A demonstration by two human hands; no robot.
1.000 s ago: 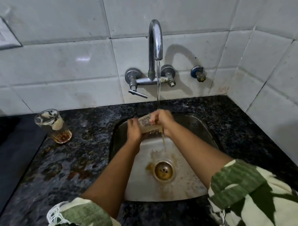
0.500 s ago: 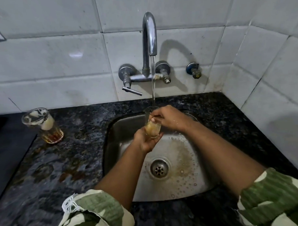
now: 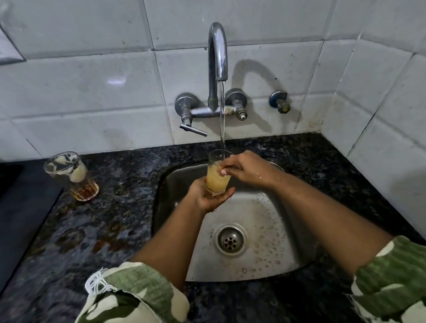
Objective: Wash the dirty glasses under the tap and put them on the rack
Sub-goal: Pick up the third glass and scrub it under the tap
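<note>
Low in the frame, two green-patterned sleeves [image 3: 130, 302] are cut off by the edge. In the middle, over the sink [image 3: 295, 260], the left hand [image 3: 208, 197] cups the bottom of a glass [image 3: 217, 178], hiding its base. The right hand [image 3: 248, 171] pinches its side. The glass stands upright, mouth up, cloudy yellow inside, under the tap [image 3: 216, 55] water. Far left, another dirty glass [image 3: 72, 177] stands on the dark bench [image 3: 77, 238].
</note>
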